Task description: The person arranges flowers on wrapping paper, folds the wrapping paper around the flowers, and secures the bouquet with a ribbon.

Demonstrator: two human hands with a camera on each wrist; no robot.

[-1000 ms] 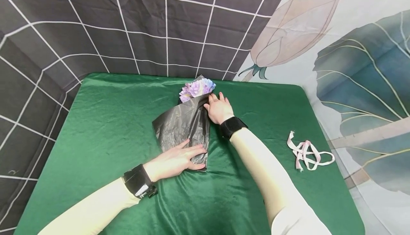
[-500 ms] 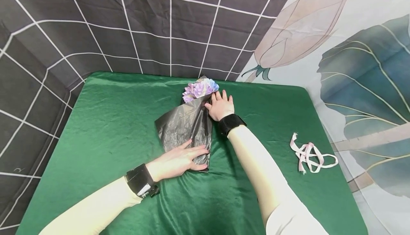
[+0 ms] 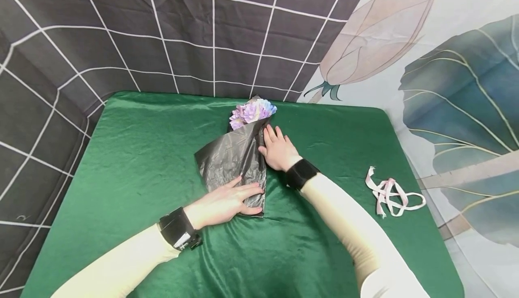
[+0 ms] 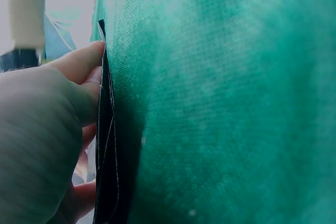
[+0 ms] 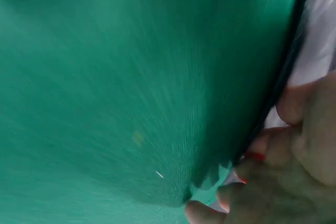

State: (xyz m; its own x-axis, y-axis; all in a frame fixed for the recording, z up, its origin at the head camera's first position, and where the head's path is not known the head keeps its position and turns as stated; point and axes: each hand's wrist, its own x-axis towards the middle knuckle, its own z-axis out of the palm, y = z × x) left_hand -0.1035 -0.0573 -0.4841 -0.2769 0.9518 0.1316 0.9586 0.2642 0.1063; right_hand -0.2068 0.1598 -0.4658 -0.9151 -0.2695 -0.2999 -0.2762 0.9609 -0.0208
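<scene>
Black wrapping paper (image 3: 227,156) is folded round a bunch of purple and blue flowers (image 3: 253,111), whose heads show at its far end. My left hand (image 3: 225,202) lies with fingers spread on the near end of the paper. In the left wrist view the layered paper edge (image 4: 107,129) runs beneath those fingers. My right hand (image 3: 279,150) presses with straight fingers along the paper's right edge, just below the flowers. The right wrist view has the right hand (image 5: 299,156) at its lower right corner, beside the dark paper edge. The stems are hidden inside the paper.
A loosely looped pale pink ribbon (image 3: 393,196) rests on the right side of the green cloth-covered table (image 3: 142,153). Dark grid-patterned fabric (image 3: 182,32) hangs behind and to the left, and a flower-print cloth (image 3: 466,122) hangs at the right.
My right hand has slid toward me along the paper's right edge, away from the flowers. The left hand stays in place on the near end.
</scene>
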